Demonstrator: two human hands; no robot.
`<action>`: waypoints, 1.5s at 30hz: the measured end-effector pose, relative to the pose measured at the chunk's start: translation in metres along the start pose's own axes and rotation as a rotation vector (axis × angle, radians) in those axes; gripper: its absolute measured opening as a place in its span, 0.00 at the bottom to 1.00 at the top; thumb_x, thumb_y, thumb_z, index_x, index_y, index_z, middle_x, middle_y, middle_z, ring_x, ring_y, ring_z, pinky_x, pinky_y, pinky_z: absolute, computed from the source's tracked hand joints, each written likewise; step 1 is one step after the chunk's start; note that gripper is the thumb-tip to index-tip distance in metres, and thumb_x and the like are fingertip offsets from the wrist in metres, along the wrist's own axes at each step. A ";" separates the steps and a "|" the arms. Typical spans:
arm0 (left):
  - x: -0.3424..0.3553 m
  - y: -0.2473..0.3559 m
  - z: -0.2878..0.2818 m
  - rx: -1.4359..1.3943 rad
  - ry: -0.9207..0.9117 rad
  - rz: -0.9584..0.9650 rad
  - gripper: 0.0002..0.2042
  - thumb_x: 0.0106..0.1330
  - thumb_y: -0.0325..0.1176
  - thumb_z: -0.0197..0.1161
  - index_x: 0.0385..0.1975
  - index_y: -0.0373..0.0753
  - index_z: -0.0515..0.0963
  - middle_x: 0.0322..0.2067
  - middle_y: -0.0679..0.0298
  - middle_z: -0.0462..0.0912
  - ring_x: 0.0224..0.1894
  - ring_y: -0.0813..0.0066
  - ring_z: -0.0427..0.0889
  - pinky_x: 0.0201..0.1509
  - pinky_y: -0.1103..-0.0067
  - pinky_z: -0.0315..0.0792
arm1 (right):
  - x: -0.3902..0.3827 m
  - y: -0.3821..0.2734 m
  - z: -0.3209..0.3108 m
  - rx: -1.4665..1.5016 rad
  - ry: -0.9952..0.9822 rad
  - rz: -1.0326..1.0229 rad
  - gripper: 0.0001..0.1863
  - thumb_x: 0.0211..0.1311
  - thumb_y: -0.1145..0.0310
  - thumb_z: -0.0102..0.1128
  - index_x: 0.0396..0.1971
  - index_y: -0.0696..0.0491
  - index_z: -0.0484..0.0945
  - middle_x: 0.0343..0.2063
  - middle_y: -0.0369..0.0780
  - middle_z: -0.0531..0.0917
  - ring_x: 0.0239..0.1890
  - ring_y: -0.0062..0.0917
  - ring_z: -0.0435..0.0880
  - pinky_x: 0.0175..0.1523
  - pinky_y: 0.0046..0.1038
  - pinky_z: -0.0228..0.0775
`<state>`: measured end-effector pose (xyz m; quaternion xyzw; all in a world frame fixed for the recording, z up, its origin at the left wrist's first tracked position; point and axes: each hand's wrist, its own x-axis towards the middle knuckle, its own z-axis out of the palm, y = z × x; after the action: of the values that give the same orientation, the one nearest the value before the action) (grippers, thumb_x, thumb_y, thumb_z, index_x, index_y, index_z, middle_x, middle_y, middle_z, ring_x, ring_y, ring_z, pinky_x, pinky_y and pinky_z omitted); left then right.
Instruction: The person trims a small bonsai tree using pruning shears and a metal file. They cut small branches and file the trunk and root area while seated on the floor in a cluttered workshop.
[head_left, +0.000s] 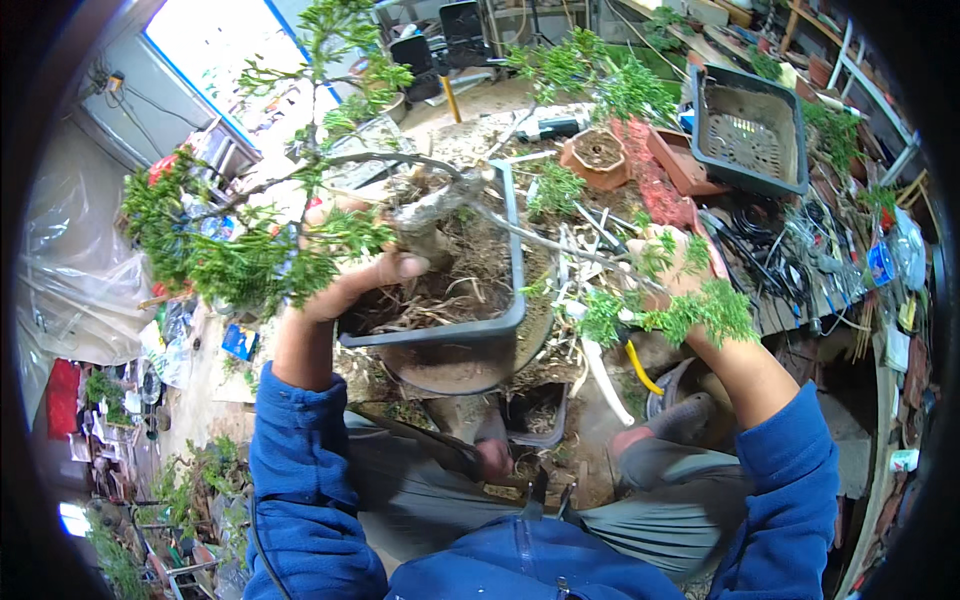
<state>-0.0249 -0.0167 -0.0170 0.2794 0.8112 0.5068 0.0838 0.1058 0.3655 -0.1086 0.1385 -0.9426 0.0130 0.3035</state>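
A small juniper-like tree with a thick pale trunk stands in a dark rectangular plastic pot of soil and bare roots. My left hand is at the trunk's left side, thumb against its base; green sprays partly cover the fingers. To the right, my right hand closes round a thin branch running out from the trunk, and foliage hides part of the fingers. Just below that hand, a white handle and a curved yellow handle stick out; where they join is hidden.
The pot rests on a round stand between my knees. Behind it are an orange clay pot and an upturned dark plastic basket. Cut twigs and black cables lie to the right. Plastic sheeting hangs at left.
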 end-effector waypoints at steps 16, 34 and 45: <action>-0.020 0.026 0.035 -0.204 0.117 -0.186 0.17 0.58 0.30 0.78 0.46 0.34 0.85 0.43 0.67 0.88 0.44 0.77 0.84 0.58 0.75 0.75 | -0.068 -0.063 -0.128 1.691 -0.319 1.109 0.15 0.73 0.62 0.57 0.44 0.60 0.78 0.24 0.39 0.80 0.15 0.21 0.76 0.18 0.23 0.68; -0.020 0.033 0.037 -0.334 0.132 0.211 0.41 0.56 0.37 0.69 0.69 0.21 0.64 0.62 0.44 0.77 0.63 0.55 0.79 0.72 0.66 0.67 | 0.038 -0.190 -0.055 2.372 -0.240 0.639 0.30 0.81 0.68 0.49 0.78 0.56 0.55 0.31 0.42 0.81 0.24 0.21 0.78 0.29 0.20 0.73; -0.020 0.031 0.039 -0.098 0.340 0.188 0.25 0.63 0.35 0.76 0.56 0.29 0.78 0.48 0.62 0.83 0.48 0.76 0.79 0.55 0.76 0.73 | 0.040 -0.199 -0.034 2.418 -0.060 0.640 0.29 0.80 0.71 0.51 0.77 0.53 0.60 0.24 0.30 0.75 0.19 0.11 0.70 0.25 0.15 0.64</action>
<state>0.0194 0.0128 -0.0113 0.2599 0.7582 0.5914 -0.0886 0.1473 0.1680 -0.0700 0.0936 -0.3248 0.9395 -0.0563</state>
